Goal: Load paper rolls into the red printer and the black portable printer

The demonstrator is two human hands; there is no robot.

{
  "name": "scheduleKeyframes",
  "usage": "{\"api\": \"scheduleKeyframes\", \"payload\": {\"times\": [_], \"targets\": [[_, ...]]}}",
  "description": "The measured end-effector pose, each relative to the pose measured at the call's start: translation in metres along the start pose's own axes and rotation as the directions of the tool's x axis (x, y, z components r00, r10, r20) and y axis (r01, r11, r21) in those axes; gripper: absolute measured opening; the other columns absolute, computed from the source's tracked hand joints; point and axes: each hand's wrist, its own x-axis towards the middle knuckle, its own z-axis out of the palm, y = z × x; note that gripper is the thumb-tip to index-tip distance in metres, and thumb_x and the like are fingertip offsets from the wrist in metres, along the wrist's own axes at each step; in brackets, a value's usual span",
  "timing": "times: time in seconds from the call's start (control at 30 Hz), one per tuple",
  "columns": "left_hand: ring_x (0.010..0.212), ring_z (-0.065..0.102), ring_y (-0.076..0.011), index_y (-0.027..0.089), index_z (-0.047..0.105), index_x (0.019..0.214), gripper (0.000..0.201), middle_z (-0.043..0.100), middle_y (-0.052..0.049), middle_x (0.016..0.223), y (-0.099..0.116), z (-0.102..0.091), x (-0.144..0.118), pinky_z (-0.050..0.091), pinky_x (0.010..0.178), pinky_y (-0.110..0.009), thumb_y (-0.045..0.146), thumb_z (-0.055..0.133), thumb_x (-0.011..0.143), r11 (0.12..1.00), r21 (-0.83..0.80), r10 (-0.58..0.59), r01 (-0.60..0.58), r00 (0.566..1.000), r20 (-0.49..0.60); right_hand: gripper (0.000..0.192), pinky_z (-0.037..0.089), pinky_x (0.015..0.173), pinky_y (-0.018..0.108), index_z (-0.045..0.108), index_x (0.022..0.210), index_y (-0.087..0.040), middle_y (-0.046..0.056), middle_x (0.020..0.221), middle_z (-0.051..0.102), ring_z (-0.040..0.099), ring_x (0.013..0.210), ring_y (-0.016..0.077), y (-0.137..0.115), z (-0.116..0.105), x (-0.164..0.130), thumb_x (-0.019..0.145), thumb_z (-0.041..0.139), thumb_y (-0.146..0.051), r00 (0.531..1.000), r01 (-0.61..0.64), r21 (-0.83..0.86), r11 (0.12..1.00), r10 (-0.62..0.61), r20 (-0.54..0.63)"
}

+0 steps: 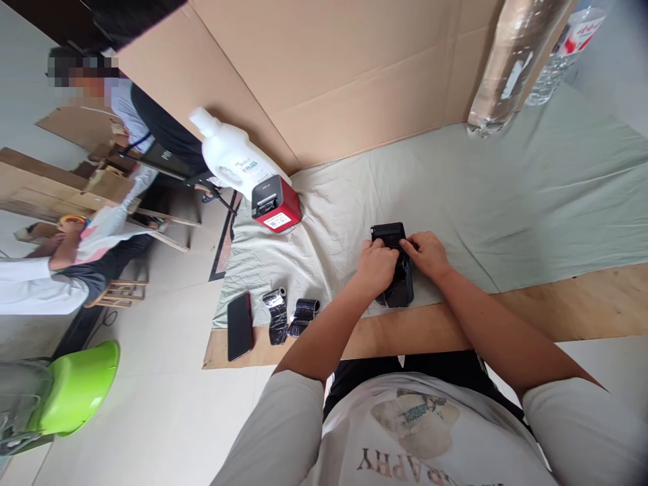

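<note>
A black device [402, 290], hollow inside like a small printer with its lid up, lies on the cloth-covered table in front of me. My left hand [377, 268] is closed over its left side, the bent fingers reaching into the opening. On the opposite side my right hand [429, 254] grips the edge, thumb pressed against the upper part and fingers along the flank. What lies beneath my fingertips is hidden. To the left are two small rolls wound with shiny black film, one roll [276, 317] partly unrolled and the other roll [304, 314] beside it.
A black phone [239, 327] lies near the table's left front corner. Behind it stand a red and black box-shaped machine [278, 204] and a white jug [237, 156]. Cardboard [354, 74] walls the back; water bottles [506, 74] stand back right. Two people sit at the left.
</note>
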Motion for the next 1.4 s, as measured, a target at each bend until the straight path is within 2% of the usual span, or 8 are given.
{"api": "scheduleKeyframes", "payload": {"times": [0.37,0.57,0.8,0.97,1.07,1.23,1.3,1.4], "targets": [[0.095,0.059,-0.0269,0.021,0.062,0.089,0.032,0.064,-0.003,0.084,-0.006,-0.021,0.002,0.036,0.102,-0.048,0.011,0.074,0.061,0.957,-0.279,-0.075,0.077,0.997,0.019,0.068,0.042,0.075,0.039,0.068,0.074,-0.021,0.012,0.078,0.069,0.057,0.083,0.0268,0.002,-0.001,0.001,0.093,0.027,-0.071,1.0,-0.013,-0.043,0.999,0.013,0.013],[0.091,0.064,-0.0189,0.017,0.064,0.1,0.04,0.068,-0.006,0.099,-0.065,-0.07,-0.057,0.048,0.086,-0.032,0.027,0.081,0.066,0.495,-0.856,-0.051,0.152,0.988,0.146,0.069,0.039,0.069,0.038,0.071,0.079,-0.02,0.013,0.077,0.068,0.058,0.082,0.0276,0.003,-0.007,0.001,0.092,0.027,-0.071,0.998,-0.019,-0.106,0.994,0.025,0.053],[0.099,0.066,-0.0237,0.015,0.066,0.102,0.048,0.071,-0.008,0.102,-0.151,-0.156,-0.195,0.049,0.093,-0.036,0.03,0.084,0.059,0.592,-0.597,-0.445,0.542,0.837,0.318,0.07,0.035,0.066,0.038,0.071,0.082,-0.019,0.016,0.079,0.068,0.058,0.085,0.0311,-0.003,-0.012,0.003,0.091,0.025,-0.071,0.99,-0.062,-0.15,0.987,0.08,0.119],[0.097,0.067,-0.0258,0.019,0.066,0.092,0.034,0.071,-0.004,0.095,-0.179,-0.143,-0.244,0.05,0.093,-0.039,0.029,0.073,0.06,0.608,-0.209,-0.736,0.766,0.642,0.215,0.065,0.033,0.067,0.041,0.069,0.08,-0.021,0.017,0.078,0.066,0.056,0.086,0.0332,-0.005,-0.014,0.002,0.091,0.029,-0.071,0.988,-0.074,-0.119,0.99,0.09,0.129],[0.1,0.065,-0.0262,0.02,0.065,0.093,0.03,0.071,-0.005,0.101,-0.182,-0.122,-0.248,0.05,0.092,-0.039,0.022,0.068,0.064,0.587,0.044,-0.809,0.809,0.584,0.064,0.063,0.034,0.067,0.042,0.068,0.079,-0.023,0.018,0.079,0.066,0.056,0.085,0.0344,-0.005,-0.014,0.001,0.091,0.03,-0.07,0.99,-0.064,-0.099,0.993,0.076,0.122],[0.116,0.057,-0.0333,0.02,0.067,0.101,0.032,0.068,-0.011,0.114,-0.165,-0.11,-0.233,0.044,0.101,-0.047,0.021,0.07,0.069,0.602,0.228,-0.764,0.765,0.635,-0.113,0.062,0.035,0.066,0.041,0.069,0.078,-0.022,0.017,0.077,0.067,0.057,0.084,0.0328,-0.004,-0.013,0.0,0.092,0.03,-0.068,0.993,-0.041,-0.126,0.991,0.054,0.105],[0.118,0.056,-0.0314,0.021,0.067,0.106,0.029,0.067,-0.01,0.117,-0.151,-0.108,-0.22,0.042,0.105,-0.047,0.02,0.064,0.076,0.69,0.236,-0.662,0.685,0.728,-0.179,0.063,0.036,0.066,0.04,0.07,0.079,-0.021,0.016,0.077,0.067,0.057,0.083,0.0314,-0.004,-0.012,0.001,0.092,0.029,-0.068,0.993,-0.044,-0.144,0.989,0.059,0.1],[0.117,0.057,-0.0267,0.022,0.067,0.109,0.031,0.069,-0.007,0.118,-0.127,-0.098,-0.193,0.043,0.106,-0.043,0.018,0.058,0.081,0.874,0.161,-0.462,0.459,0.887,-0.022,0.065,0.037,0.066,0.039,0.071,0.081,-0.019,0.015,0.077,0.068,0.058,0.083,0.0305,-0.004,-0.012,0.002,0.091,0.03,-0.068,0.991,-0.062,-0.166,0.984,0.08,0.104]]}}
